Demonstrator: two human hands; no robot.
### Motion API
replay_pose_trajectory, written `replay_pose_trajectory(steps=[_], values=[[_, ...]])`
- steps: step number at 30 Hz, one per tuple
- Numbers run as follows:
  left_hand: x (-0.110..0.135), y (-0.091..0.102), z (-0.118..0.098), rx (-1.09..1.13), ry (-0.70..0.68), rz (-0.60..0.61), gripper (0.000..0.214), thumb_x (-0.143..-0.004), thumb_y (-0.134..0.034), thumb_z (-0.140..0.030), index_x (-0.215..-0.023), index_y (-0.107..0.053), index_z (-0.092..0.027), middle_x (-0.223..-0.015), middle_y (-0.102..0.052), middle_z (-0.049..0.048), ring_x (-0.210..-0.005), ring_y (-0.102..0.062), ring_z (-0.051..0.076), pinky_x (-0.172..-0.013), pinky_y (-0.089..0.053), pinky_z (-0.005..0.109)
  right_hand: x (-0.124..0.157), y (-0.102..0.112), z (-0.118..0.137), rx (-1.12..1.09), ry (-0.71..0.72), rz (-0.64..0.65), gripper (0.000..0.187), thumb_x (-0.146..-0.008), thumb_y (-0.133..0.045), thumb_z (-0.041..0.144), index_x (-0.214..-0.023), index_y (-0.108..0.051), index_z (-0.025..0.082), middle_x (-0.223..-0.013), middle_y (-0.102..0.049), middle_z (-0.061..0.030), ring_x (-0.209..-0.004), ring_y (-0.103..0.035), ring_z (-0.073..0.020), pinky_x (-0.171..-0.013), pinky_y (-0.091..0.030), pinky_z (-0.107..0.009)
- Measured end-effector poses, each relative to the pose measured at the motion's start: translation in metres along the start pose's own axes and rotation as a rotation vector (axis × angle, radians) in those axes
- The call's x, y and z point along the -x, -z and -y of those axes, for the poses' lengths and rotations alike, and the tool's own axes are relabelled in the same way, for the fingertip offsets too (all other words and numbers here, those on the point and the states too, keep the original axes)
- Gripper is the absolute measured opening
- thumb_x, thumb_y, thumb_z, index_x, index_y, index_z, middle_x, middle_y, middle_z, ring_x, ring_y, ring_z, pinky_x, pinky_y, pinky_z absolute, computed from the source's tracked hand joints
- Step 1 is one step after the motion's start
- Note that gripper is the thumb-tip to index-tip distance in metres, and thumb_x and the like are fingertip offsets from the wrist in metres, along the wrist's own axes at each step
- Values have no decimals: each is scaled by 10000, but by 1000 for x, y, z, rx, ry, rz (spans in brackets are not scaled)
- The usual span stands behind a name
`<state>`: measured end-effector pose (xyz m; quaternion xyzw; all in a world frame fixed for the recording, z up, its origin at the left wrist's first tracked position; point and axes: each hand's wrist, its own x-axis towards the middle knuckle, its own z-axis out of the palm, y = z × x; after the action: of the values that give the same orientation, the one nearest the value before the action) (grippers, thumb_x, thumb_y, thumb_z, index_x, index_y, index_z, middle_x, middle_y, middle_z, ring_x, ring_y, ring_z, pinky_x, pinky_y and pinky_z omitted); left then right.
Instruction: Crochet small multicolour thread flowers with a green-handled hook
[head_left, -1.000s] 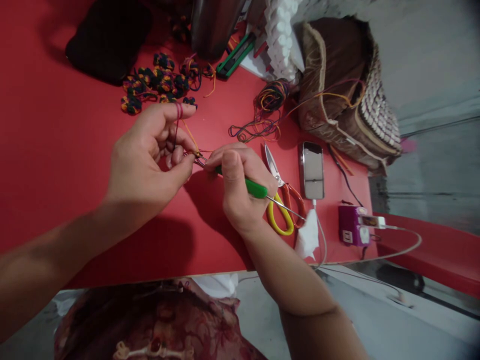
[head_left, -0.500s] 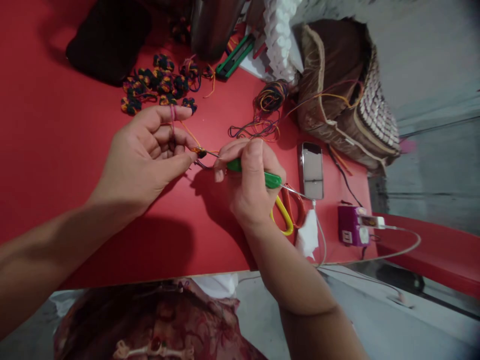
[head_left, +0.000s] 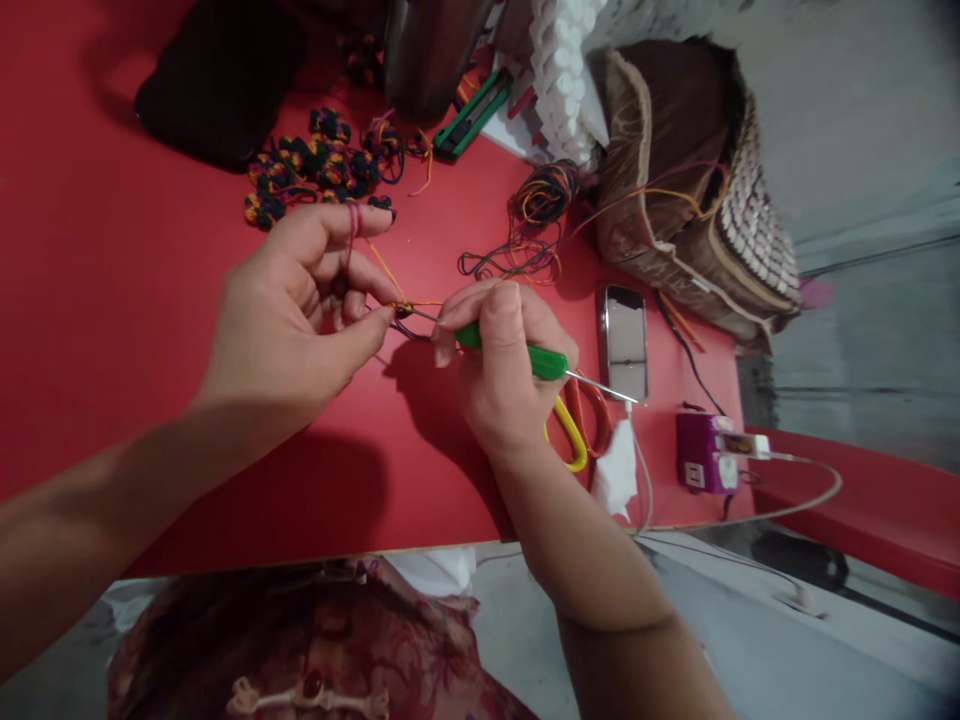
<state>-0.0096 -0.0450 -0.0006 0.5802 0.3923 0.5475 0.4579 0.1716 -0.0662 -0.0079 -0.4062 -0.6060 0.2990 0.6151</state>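
Between the thumb and fingertips of my left hand (head_left: 300,290) is pinched a small crochet piece (head_left: 403,308) in orange and dark yarn. Pink yarn (head_left: 355,220) loops round the forefinger of that hand, and an orange strand runs down to the piece. My right hand (head_left: 506,350) is closed round the green handle of a crochet hook (head_left: 547,362). The hook's metal tip meets the crochet piece; whether it passes through a stitch is too small to tell. Its thin rear shaft points toward the phone.
Several crocheted flowers (head_left: 322,160) lie beyond my left hand. A yarn bundle (head_left: 544,195), green cutter (head_left: 472,115) and brown bag (head_left: 675,190) are farther back. Scissors with yellow and red handles (head_left: 592,415), a phone (head_left: 624,340) and a purple adapter (head_left: 705,452) are at right.
My left hand has tilted slightly, and the crochet piece has shifted a little to the right. The hook has moved slightly right with my right hand.
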Motion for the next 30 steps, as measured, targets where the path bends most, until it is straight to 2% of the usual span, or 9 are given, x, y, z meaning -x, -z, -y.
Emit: replay_pose_trajectory(steps=[4,10,16,20,23,25,28,30], values=[[3,-4,-5,-6,47,-41,451,-841,-870,-123,-1238,-771,-312,-933,-807,-13,-783,-741,165,-693,-571,343,1,1,2,-28,27,13,362,-1191,-582,412,-924,-798,297,-789,-701,12,-583,-632,-135,-614,-576,-345],[2,-6,-4,-17,-8,-47,433,-841,-878,-122,-1232,-770,-273,-912,-810,-16,-763,-720,159,-662,-556,332,1,1,3,-5,26,-4,338,-1171,-632,401,-903,-799,283,-795,-738,14,-563,-644,-133,-589,-577,-337],[9,-5,-3,-164,-46,-38,470,-882,-876,-197,-1297,-759,-386,-962,-809,-20,-752,-695,195,-681,-545,403,-1,1,17,316,202,50,361,-1174,-602,341,-853,-755,276,-745,-753,-4,-691,-751,-167,-697,-635,-333],[12,-2,2,-233,-90,2,479,-937,-879,-263,-1385,-733,-354,-989,-797,-36,-738,-673,171,-710,-557,379,1,4,21,467,330,158,247,-1147,-605,247,-934,-722,294,-842,-796,-17,-794,-788,-184,-764,-665,-315],[10,-1,4,-235,-127,-4,504,-901,-868,-199,-1370,-758,-350,-1005,-801,-34,-727,-662,158,-698,-557,357,3,6,19,560,405,197,142,-1095,-672,182,-1000,-718,277,-921,-820,-34,-846,-797,-188,-793,-667,-297],[7,-2,3,-205,-117,-9,514,-848,-892,-200,-1317,-771,-370,-990,-806,-27,-789,-711,191,-759,-595,387,3,6,18,551,446,182,120,-1081,-680,161,-1022,-718,258,-934,-818,-40,-844,-792,-182,-793,-666,-287],[4,-4,0,-140,-60,-24,459,-825,-892,-207,-1242,-775,-360,-964,-812,-11,-869,-751,235,-841,-632,442,1,5,18,461,409,151,145,-1098,-663,172,-1019,-719,281,-903,-801,-19,-841,-792,-174,-810,-669,-274],[3,-6,1,-82,-6,-26,430,-832,-900,-223,-1225,-768,-340,-941,-787,-3,-842,-738,225,-776,-631,410,1,4,20,432,346,151,175,-1115,-649,193,-1013,-722,315,-884,-796,-3,-856,-800,-181,-826,-670,-287]])
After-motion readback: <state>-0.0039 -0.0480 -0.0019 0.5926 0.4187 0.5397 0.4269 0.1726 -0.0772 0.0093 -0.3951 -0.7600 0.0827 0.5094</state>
